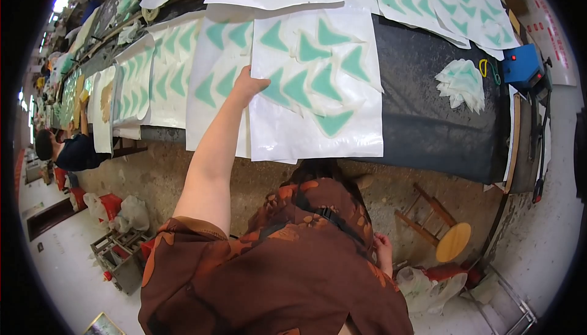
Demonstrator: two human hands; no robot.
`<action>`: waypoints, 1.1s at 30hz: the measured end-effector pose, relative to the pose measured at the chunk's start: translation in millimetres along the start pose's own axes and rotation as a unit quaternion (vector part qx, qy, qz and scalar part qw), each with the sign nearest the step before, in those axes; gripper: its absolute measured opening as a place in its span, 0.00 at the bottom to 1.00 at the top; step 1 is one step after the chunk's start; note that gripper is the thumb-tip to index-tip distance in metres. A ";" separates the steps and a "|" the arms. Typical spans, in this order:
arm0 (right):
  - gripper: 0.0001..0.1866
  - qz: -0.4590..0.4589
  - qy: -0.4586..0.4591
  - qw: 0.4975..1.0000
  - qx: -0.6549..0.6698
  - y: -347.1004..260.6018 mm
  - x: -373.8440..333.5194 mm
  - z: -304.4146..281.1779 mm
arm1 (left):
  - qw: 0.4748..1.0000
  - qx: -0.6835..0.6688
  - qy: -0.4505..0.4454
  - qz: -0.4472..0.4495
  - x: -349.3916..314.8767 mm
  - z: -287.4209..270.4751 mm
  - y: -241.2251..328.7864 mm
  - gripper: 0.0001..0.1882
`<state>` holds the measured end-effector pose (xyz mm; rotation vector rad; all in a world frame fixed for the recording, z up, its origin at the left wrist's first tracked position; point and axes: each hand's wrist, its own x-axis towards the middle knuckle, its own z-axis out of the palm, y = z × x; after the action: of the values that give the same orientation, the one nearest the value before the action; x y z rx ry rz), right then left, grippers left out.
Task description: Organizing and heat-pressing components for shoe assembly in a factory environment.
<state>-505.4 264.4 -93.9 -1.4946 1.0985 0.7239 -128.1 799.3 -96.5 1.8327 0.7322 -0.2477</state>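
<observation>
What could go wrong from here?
- The white sheet by the left hand reaches the table's front edge; a bump might slide it off.
- Green shapes lie close together on it. Can't tell if they're stuck down; a tug could shift them.
- A wooden stool stands to the person's right; stepping that way might mean tripping.

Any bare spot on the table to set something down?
Yes: dark tabletop shows between the front sheet at the left hand and the scrap pile, below the far sheets. Crowded: left stretch, overlapping sheets; right end, blue box.
</observation>
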 end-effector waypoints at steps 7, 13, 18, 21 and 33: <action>0.12 0.005 -0.005 1.000 -0.007 7.1 2.8 -3.3 | 0.979 0.172 0.061 0.091 -7.4 7.8 -0.9 0.50; 0.10 0.008 0.002 1.000 0.000 4.3 0.6 -2.4 | 0.950 0.285 0.090 0.088 -6.3 11.3 -5.3 0.50; 0.10 0.019 0.007 1.000 -0.009 -0.4 -0.7 0.4 | 0.946 0.282 0.123 0.098 -13.0 15.6 -6.2 0.49; 0.10 0.022 0.008 1.000 -0.007 -1.1 0.1 0.3 | 0.940 0.318 0.098 0.076 -22.7 16.7 3.6 0.49; 0.11 0.003 0.006 1.000 0.001 2.6 0.8 -7.2 | 0.857 0.355 0.146 0.345 -59.6 41.7 2.0 0.15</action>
<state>-508.3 257.3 -94.0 -1.4962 1.1119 0.7186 -166.6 739.4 -81.4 2.7544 0.1135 0.2863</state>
